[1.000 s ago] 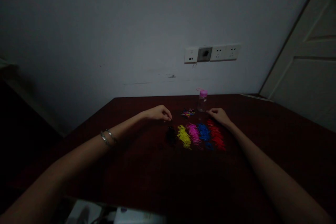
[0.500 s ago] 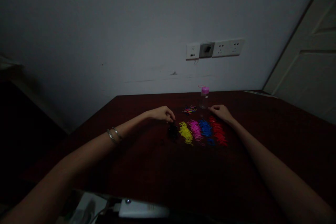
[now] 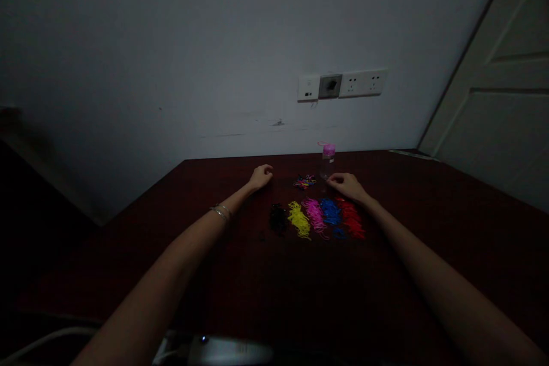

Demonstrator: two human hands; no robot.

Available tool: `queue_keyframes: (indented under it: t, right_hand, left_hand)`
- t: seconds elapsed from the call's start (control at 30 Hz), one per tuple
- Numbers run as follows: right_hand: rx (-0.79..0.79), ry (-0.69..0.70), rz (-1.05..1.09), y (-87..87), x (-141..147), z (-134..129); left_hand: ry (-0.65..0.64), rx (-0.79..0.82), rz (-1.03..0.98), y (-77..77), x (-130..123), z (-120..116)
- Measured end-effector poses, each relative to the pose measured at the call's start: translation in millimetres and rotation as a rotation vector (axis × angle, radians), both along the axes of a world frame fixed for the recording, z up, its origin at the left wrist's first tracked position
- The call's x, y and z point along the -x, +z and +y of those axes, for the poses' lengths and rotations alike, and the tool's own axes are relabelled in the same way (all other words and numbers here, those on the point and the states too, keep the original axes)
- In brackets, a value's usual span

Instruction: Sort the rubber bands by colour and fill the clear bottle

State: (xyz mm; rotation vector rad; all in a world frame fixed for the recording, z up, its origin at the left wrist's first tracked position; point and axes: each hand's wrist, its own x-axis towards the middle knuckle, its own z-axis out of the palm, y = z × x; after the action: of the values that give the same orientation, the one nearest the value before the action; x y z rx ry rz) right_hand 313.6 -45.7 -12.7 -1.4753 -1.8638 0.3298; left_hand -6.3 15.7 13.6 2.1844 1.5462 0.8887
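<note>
My left hand point(image 3: 261, 177) is at the back of the table, left of a small mixed-colour heap of elastic bands point(image 3: 305, 182). Its fingers are curled, and whatever they may hold is too dark to see. My right hand point(image 3: 347, 186) is just in front of a clear bottle with a pink lid point(image 3: 328, 161), thumb and fingers closed in a pinch; anything between them is too small to make out. Sorted bands lie in a row nearer me: black bands point(image 3: 278, 218), yellow bands point(image 3: 299, 220), pink bands point(image 3: 315, 216), blue bands point(image 3: 330, 212) and red bands point(image 3: 351, 218).
The dark red-brown table point(image 3: 240, 274) meets a pale wall with sockets point(image 3: 362, 83). A panelled door point(image 3: 506, 114) stands at the right. Below the front edge are a white box-like object point(image 3: 231, 350) and a cable point(image 3: 55, 334).
My left hand has moved away from the black bands, back towards the wall. My right hand stays near the bottle and the red bands. The view has shifted slightly.
</note>
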Motion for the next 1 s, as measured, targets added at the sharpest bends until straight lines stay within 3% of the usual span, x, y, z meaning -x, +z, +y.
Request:
queue_keyframes:
  t: [0.23, 0.4, 1.0]
  right_hand:
    - [-0.116, 0.119, -0.272, 11.2, 25.9, -7.7]
    - [-0.156, 0.136, -0.434, 18.7, 42.4, -14.1]
    - [-0.075, 0.127, -0.514, 13.6, 56.1, -11.3]
  left_hand:
    - [0.174, -0.037, -0.074, -13.8, -18.3, -5.5]
    - [0.158, -0.046, -0.104, -14.5, -34.2, -5.9]
    - [0.192, 0.016, -0.141, -20.9, -32.8, -1.5]
